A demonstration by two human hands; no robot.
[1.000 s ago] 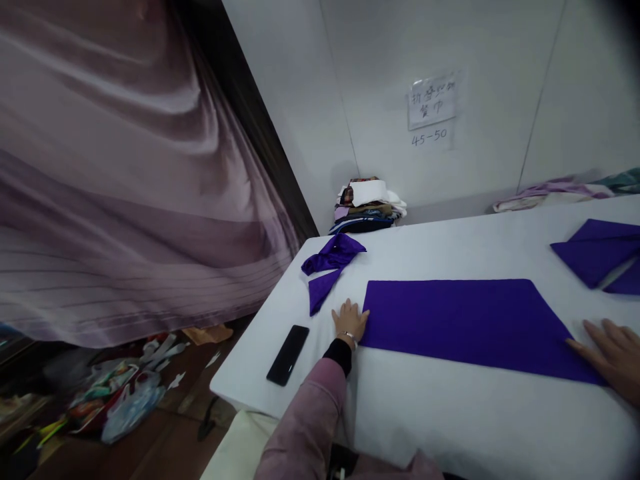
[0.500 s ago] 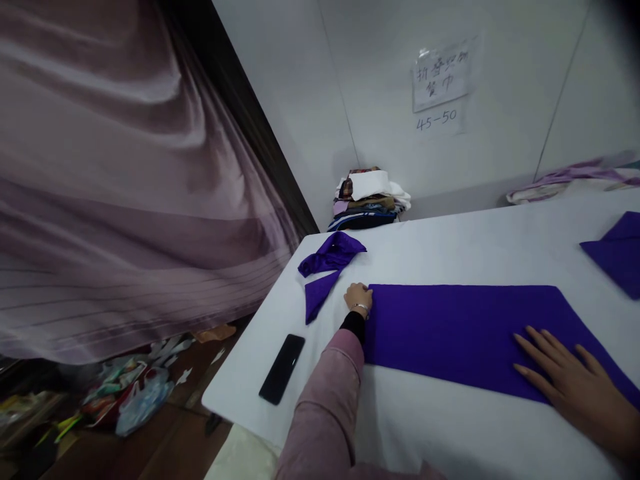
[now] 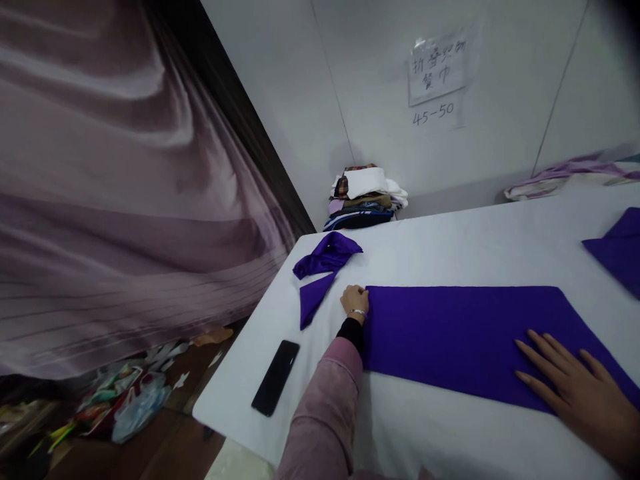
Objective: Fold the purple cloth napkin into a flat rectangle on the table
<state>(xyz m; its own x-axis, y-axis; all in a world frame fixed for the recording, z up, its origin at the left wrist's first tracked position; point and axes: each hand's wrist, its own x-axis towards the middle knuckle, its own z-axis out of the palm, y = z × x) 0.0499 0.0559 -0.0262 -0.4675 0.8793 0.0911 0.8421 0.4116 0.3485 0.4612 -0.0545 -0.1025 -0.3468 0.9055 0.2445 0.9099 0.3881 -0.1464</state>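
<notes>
A purple cloth napkin [image 3: 450,333] lies folded flat on the white table, with a slanted edge at its right end. At its far left corner, my left hand [image 3: 355,302] is closed, its fingers pinching the cloth's edge. My right hand [image 3: 570,380] rests palm down on the cloth near its right end, fingers spread and straight. Left of my left hand lies a crumpled purple cloth [image 3: 330,253], with a pointed end trailing toward me. At the far right edge of view is another purple cloth piece [image 3: 617,250], partly cut off.
A black phone [image 3: 276,377] lies on the white table [image 3: 235,380] at left. Folded clothes [image 3: 367,197] are stacked by the wall, below a handwritten sign [image 3: 437,67]. Pale purple fabric [image 3: 570,179] lies along the back edge. A pinkish curtain [image 3: 125,200] hangs left, above bags [image 3: 140,407] on the floor.
The view has shifted slightly, so table things appear a little further left. Both hands stay in the same places on the purple napkin, which looks unchanged.
</notes>
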